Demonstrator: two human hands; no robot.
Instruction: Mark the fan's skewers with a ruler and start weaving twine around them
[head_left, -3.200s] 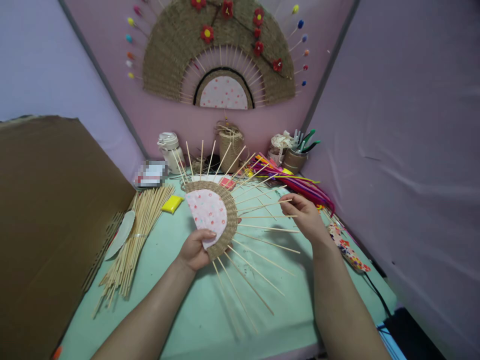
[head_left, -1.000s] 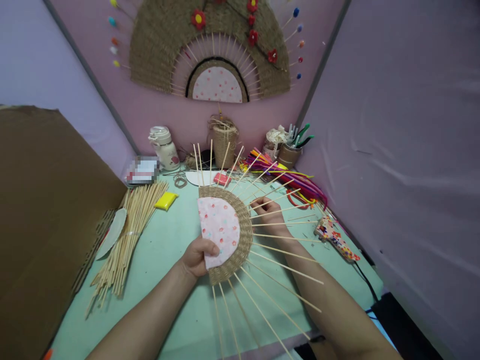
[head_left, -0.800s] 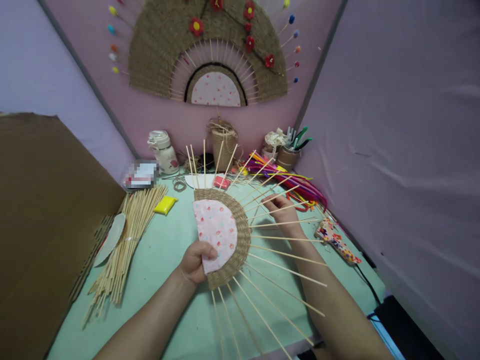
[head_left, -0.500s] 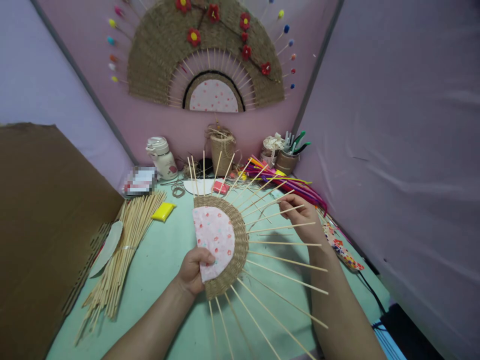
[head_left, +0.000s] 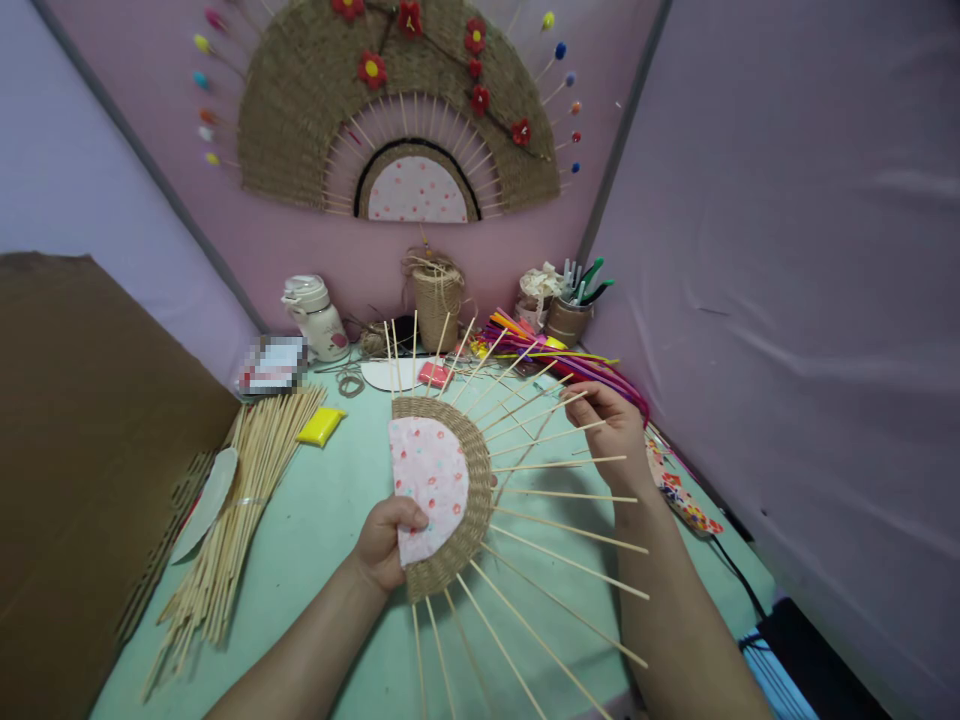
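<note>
My left hand [head_left: 386, 542] grips the fan [head_left: 429, 462] by its lower corner, presumably leaving the spokes [head_left: 570, 495] clear; my right hand [head_left: 611, 430] pinches a cord [head_left: 537, 446], apparently for control.

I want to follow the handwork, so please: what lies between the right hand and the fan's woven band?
Between the right hand and the woven band, the head view shows several thin sticks and a slender brown strand.

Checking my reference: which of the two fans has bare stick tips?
The lower fan, held in the left hand: its visible stick tips are bare, while the upper fan has coloured balls on its tips.
</note>
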